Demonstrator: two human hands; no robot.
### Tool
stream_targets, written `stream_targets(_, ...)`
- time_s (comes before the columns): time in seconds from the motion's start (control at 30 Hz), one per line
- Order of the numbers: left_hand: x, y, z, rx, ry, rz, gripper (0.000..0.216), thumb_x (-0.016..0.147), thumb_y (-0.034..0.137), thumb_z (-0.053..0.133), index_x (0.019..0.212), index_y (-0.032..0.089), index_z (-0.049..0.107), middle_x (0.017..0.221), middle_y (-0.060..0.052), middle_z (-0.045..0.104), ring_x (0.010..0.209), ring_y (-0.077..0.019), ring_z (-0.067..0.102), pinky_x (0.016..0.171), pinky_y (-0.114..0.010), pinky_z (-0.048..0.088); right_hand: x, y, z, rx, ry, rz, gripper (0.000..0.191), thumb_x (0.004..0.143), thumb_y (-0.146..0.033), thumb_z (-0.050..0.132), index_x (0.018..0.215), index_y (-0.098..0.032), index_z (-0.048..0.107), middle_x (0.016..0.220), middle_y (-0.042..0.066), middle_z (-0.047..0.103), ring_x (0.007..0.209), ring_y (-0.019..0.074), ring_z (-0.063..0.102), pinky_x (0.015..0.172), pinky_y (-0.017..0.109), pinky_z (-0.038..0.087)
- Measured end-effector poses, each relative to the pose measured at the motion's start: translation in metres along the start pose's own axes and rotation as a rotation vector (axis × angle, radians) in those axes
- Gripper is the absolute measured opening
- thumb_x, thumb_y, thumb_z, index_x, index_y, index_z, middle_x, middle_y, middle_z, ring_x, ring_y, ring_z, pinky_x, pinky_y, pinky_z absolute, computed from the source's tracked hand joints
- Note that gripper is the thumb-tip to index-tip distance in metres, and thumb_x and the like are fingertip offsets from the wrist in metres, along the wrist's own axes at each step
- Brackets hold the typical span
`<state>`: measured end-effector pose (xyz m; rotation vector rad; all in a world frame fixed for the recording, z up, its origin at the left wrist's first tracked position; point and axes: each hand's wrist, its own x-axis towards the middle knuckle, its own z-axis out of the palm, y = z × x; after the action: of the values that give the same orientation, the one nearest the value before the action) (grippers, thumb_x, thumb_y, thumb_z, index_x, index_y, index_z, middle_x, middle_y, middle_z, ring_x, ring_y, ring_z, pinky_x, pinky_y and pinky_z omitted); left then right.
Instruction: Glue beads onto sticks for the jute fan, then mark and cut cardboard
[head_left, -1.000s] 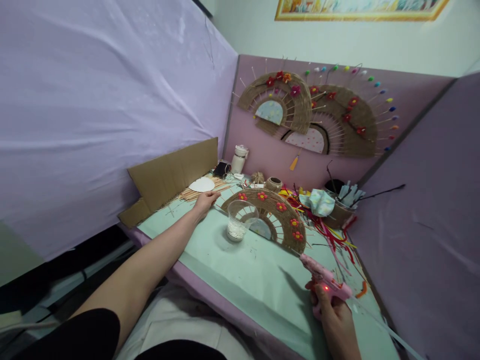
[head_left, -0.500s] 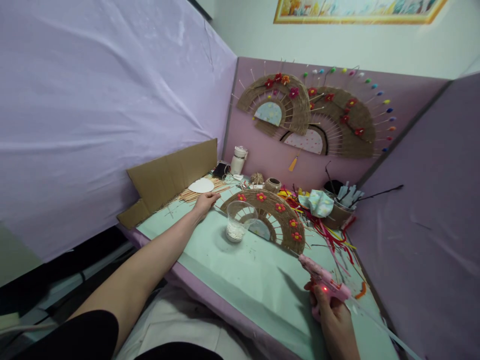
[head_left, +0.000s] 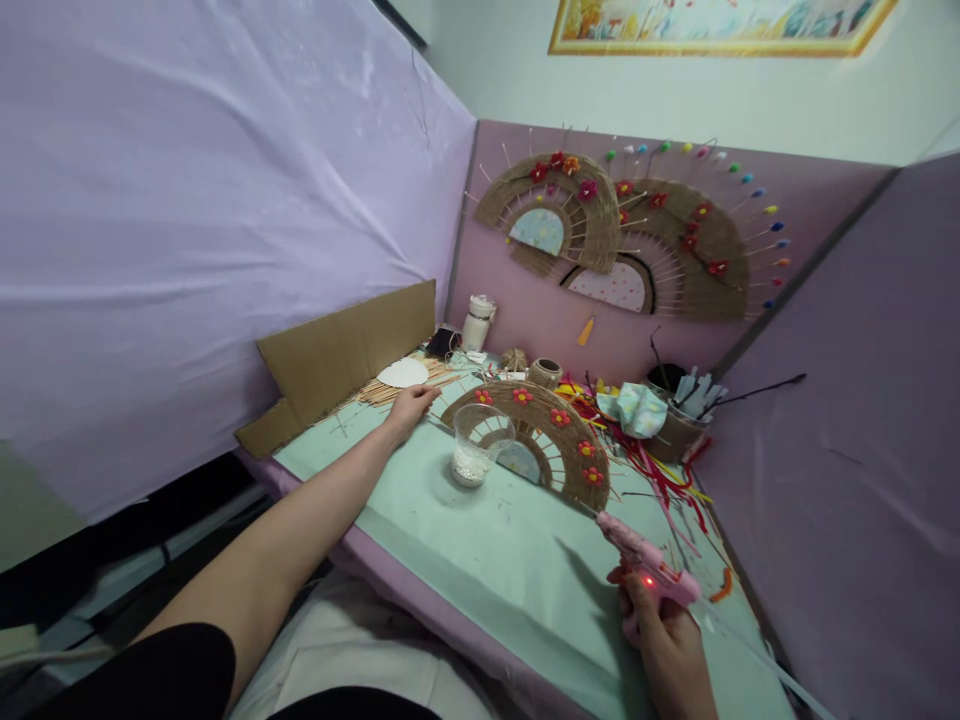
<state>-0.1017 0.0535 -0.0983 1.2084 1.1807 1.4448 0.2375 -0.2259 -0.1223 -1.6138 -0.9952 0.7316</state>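
Note:
My right hand (head_left: 660, 620) is wrapped round the handle of a pink hot glue gun (head_left: 637, 550), its red light lit and its nozzle close to the right end of a woven twine fan (head_left: 577, 450). Red flowers with yellow centres sit along the fan's arc, and stick ends poke out of its rim. My left hand (head_left: 409, 408) is closed in a pinch by the fan's left end; what its fingertips hold is too small to make out. Between the hands, a clear plastic cup (head_left: 480, 435) with white beads at its bottom stands in front of the fan, hiding part of it.
Thin wooden sticks (head_left: 371, 390) lie by a cardboard sheet (head_left: 352, 345), with a white oval (head_left: 403, 373) on them. A white bottle (head_left: 478, 322) and twine roll (head_left: 545, 372) stand behind. Pipe cleaners (head_left: 679, 490) and a tub (head_left: 675, 436) of glue sticks are at right.
Hardly anything differs: the view has tilted up very slightly. Both hands, the glue gun, the fan and the cup keep their places.

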Motion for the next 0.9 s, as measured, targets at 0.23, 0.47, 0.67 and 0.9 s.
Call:
stream_targets(0.23, -0.003, 0.006, -0.003, -0.041, 0.061, 0.057, 0.045, 0.067, 0.055, 0.067, 0.093, 0.018, 0.066, 0.076, -0.006, 0.068, 0.068, -0.0151, 0.059, 0.055, -0.024, 0.039, 0.0, 0.0, -0.001, -0.008, -0.006, -0.024, 0.062, 0.068, -0.075, 0.059, 0.08, -0.015, 0.064, 0.06, -0.001, 0.05, 0.052, 0.0125, 0.042, 0.047, 0.025, 0.036)
stream_targets(0.47, -0.015, 0.019, -0.002, -0.01, 0.095, 0.169, 0.045, 0.07, 0.041, 0.067, 0.107, 0.016, 0.063, 0.075, -0.006, 0.072, 0.075, -0.018, 0.064, 0.068, -0.028, 0.044, -0.003, -0.004, 0.001, -0.018, 0.0, -0.013, 0.061, 0.069, -0.074, 0.059, 0.081, -0.015, 0.063, 0.059, -0.002, 0.048, 0.05, 0.0119, 0.04, 0.046, 0.025, 0.034)
stream_targets(0.67, -0.021, 0.024, 0.0, 0.013, 0.113, 0.233, 0.043, 0.074, 0.039, 0.064, 0.109, 0.013, 0.063, 0.072, -0.007, 0.073, 0.074, -0.0195, 0.066, 0.073, -0.031, 0.046, -0.006, -0.01, 0.004, 0.018, 0.013, -0.028, 0.059, 0.068, -0.074, 0.06, 0.079, -0.016, 0.062, 0.059, -0.002, 0.048, 0.051, 0.0124, 0.041, 0.048, 0.025, 0.035)
stream_targets(0.9, -0.021, 0.023, 0.0, 0.023, 0.112, 0.237, 0.044, 0.075, 0.039, 0.062, 0.11, 0.013, 0.063, 0.07, -0.006, 0.072, 0.073, -0.0186, 0.066, 0.072, -0.031, 0.046, -0.008, -0.012, 0.006, 0.001, 0.037, -0.039, 0.055, 0.071, -0.07, 0.06, 0.078, -0.016, 0.063, 0.057, -0.002, 0.048, 0.051, 0.0123, 0.04, 0.048, 0.026, 0.034)
